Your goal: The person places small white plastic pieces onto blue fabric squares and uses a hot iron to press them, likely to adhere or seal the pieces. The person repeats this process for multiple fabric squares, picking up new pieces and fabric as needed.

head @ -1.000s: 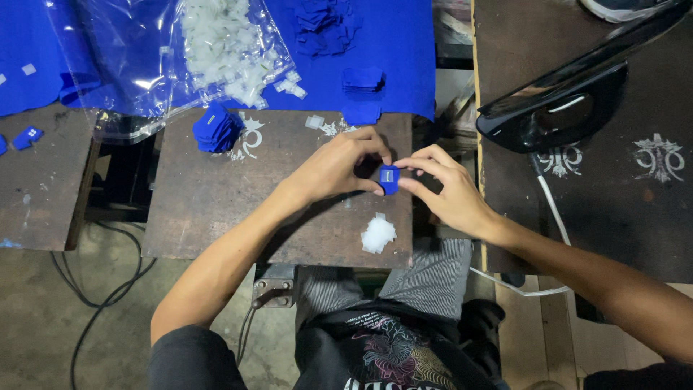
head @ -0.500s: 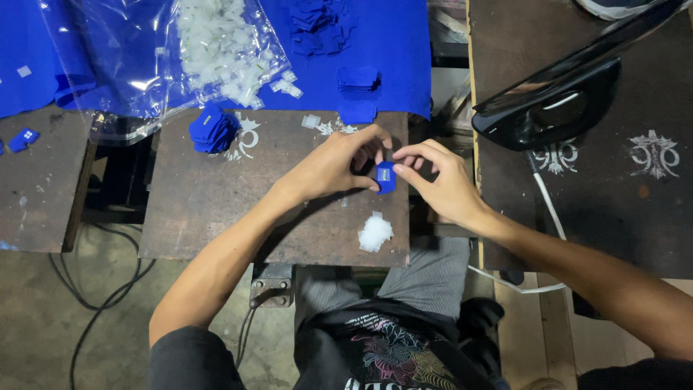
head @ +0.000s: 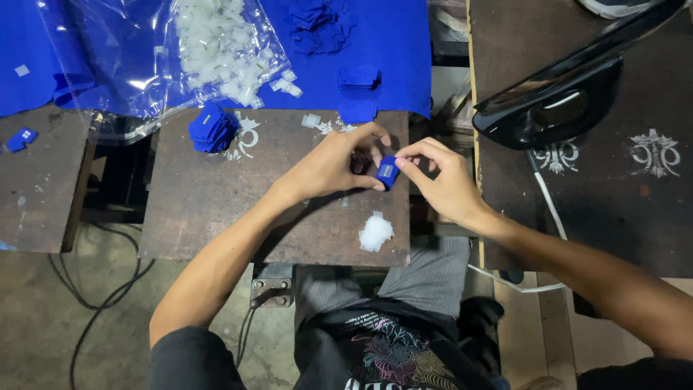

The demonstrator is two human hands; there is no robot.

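Note:
My left hand (head: 333, 164) and my right hand (head: 438, 178) meet over the right part of a brown metal work plate (head: 216, 209). Between their fingertips they pinch a small blue fabric piece (head: 387, 172) with a pale rectangular patch on its face, tilted slightly. Just below the hands a small pile of white translucent pieces (head: 376, 232) lies on the plate. A stack of finished blue pieces (head: 214, 128) sits at the plate's far left corner.
A clear plastic bag of white pieces (head: 216, 47) lies on blue cloth (head: 390, 43) at the back, with loose blue cut pieces (head: 321, 25) and a small stack (head: 359, 78). A black iron (head: 559, 101) with white cord rests on the dark table to the right. Cables trail on the floor.
The blue piece has been turned and tilted between the fingertips, and my right hand has closed in on it. The arms have stayed in place.

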